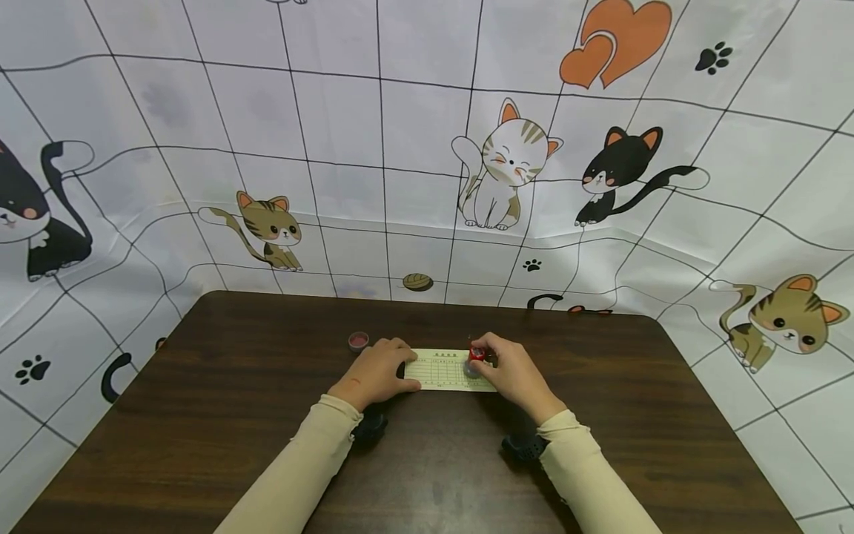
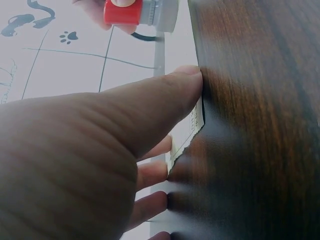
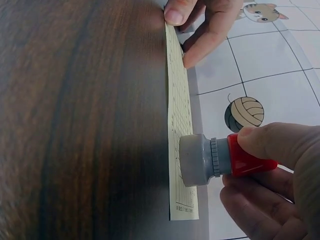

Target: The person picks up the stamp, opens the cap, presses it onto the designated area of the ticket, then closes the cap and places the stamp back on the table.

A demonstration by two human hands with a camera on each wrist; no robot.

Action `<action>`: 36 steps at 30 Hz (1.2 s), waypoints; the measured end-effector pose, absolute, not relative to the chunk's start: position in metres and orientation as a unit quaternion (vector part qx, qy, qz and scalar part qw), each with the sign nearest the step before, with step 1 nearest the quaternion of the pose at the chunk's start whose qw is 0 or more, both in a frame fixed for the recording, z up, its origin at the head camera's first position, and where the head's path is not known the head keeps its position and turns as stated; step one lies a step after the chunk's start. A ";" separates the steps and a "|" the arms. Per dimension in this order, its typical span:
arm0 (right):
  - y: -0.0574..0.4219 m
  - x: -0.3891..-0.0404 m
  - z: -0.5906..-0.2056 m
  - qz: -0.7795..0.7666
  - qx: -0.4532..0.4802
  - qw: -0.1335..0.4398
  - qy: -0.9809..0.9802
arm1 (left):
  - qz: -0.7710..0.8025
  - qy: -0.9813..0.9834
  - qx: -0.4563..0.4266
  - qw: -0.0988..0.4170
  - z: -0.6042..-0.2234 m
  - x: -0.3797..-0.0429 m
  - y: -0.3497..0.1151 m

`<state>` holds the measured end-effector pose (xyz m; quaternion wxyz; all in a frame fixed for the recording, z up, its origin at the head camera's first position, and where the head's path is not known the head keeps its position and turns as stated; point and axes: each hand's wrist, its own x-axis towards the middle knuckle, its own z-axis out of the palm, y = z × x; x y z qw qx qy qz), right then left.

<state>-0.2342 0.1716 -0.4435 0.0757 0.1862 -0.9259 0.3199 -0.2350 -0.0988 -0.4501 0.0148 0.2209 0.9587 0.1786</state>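
Note:
A pale yellow printed paper slip (image 1: 437, 374) with a ruled table lies flat on the dark table. My left hand (image 1: 376, 374) rests at its left end, the thumb on the near edge and fingertips on the far edge. My right hand (image 1: 517, 377) pinches the red handle of a stamp (image 3: 197, 160) between thumb and fingers. The stamp's grey round base stands upright against the slip's right half; its face is hidden. In the left wrist view, the slip's left end looks torn and uneven.
A small round container (image 1: 358, 341) with a reddish inside sits on the table (image 1: 200, 445) beyond my left hand. A white cloth (image 1: 347, 185) printed with cats and grid lines hangs behind and beside the table.

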 end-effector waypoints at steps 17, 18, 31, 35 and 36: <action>0.172 -0.232 -0.442 0.355 0.177 0.083 -0.914 | 0.178 0.958 0.226 0.015 -0.452 -0.236 -0.100; 0.171 -0.232 -0.442 0.365 0.169 0.078 -0.912 | 0.178 0.958 0.226 0.014 -0.452 -0.236 -0.100; 0.170 -0.231 -0.439 0.380 0.109 0.061 -0.917 | 0.178 0.958 0.226 0.013 -0.450 -0.237 -0.099; 0.170 -0.233 -0.441 0.380 0.108 0.053 -0.917 | 0.181 0.957 0.225 0.014 -0.451 -0.237 -0.099; 0.170 -0.234 -0.442 0.379 0.110 0.052 -0.917 | 0.182 0.957 0.225 0.013 -0.451 -0.237 -0.099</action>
